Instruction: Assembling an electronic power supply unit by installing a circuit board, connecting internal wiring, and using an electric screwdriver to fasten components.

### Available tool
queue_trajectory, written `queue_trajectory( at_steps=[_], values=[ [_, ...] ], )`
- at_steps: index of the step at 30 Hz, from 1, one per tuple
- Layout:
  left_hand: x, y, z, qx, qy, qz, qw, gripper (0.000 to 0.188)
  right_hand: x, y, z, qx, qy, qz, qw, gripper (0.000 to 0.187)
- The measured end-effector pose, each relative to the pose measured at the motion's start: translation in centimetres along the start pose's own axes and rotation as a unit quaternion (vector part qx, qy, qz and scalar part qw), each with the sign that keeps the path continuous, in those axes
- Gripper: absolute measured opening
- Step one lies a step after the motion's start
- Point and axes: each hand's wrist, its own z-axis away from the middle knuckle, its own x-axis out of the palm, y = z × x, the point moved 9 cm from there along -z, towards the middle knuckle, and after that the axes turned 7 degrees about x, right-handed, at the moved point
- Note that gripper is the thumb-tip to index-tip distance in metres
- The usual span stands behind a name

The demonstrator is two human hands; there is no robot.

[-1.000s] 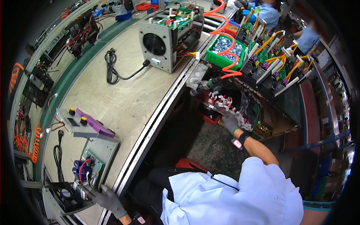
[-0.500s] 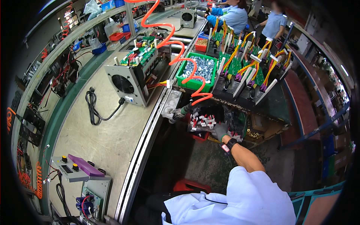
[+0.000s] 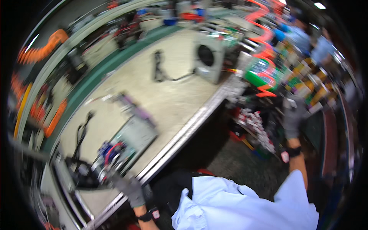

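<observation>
The whole view is smeared by motion. My left hand (image 3: 132, 190), in a grey glove, rests at the bench's near edge. Its blurred fingers reach toward an open metal chassis (image 3: 138, 134) with a green circuit board, a blue coil and a red wire. Whether they grip it cannot be made out. My right hand (image 3: 293, 117), also gloved in grey, is at the right, beside a bin of white-and-red wire connectors (image 3: 255, 124). A small pale patch shows at its fingertips; its kind is unclear.
A grey fan unit (image 3: 209, 57) with a black power cord stands farther along the bench (image 3: 172, 99). A green bin (image 3: 260, 74) of small metal parts sits beside circuit boards with yellow wires (image 3: 306, 78). A coiled orange hose (image 3: 262, 36) hangs down. Two people are behind.
My view has swung left. My right hand has risen out of the connector bin and moved right. My left hand, barely visible before, now shows at the chassis.
</observation>
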Motion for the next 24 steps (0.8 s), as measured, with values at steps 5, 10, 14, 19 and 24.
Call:
queue_trajectory(
  at_steps=[5,10,14,19,24],
  values=[
    [-1.7,-0.9,-0.6,-0.053,0.014,0.076,0.996,0.073,5.7,-3.9,-7.9,0.173,-0.008,-0.263,0.949,0.043],
    [-2.6,-1.7,-0.9,-0.088,0.009,0.106,0.990,0.067,9.0,-20.2,-12.5,-0.150,0.039,-0.111,0.982,0.040],
    [-2.8,-1.7,-0.8,-0.076,0.023,0.113,0.990,0.062,17.4,-29.1,-14.0,0.125,-0.213,-0.603,0.759,0.034],
    [-3.2,-2.1,-0.7,-0.102,0.053,0.151,0.982,0.053,19.9,-42.9,-5.4,0.155,-0.432,-0.705,0.540,0.028],
    [-6.8,-0.8,-1.0,-0.153,0.119,0.307,0.932,0.041,18.4,-50.0,6.6,0.122,-0.584,-0.591,0.543,0.040]
  ],
)
